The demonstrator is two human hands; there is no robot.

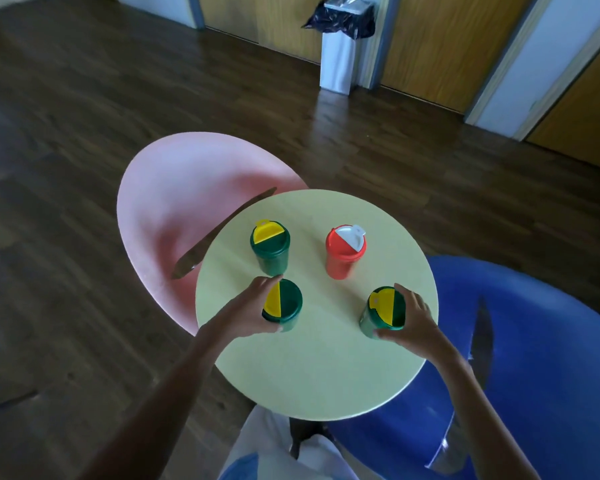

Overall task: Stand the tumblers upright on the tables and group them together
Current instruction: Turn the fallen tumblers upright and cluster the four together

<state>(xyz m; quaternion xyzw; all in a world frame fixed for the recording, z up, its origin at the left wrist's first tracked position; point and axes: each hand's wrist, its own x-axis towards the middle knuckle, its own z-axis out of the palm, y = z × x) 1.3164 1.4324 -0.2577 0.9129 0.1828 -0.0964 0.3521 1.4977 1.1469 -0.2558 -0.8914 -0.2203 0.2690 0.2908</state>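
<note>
Several tumblers stand upright on a round pale-yellow table (312,375). At the back left is a green tumbler with a yellow flip lid (270,249). At the back right is a red tumbler with a white flip lid (344,252). My left hand (248,315) is wrapped around the near-left green tumbler (286,308) from its left side. My right hand (413,323) grips the near-right green tumbler (383,311) from its right side, close to the table's right edge. Both held tumblers rest on the tabletop.
A pink round table (174,202) lies lower to the left and a blue round table (541,341) lower to the right, both partly under the yellow one. A white bin with a dark bag (340,46) stands by the far wall. Dark wooden floor surrounds everything.
</note>
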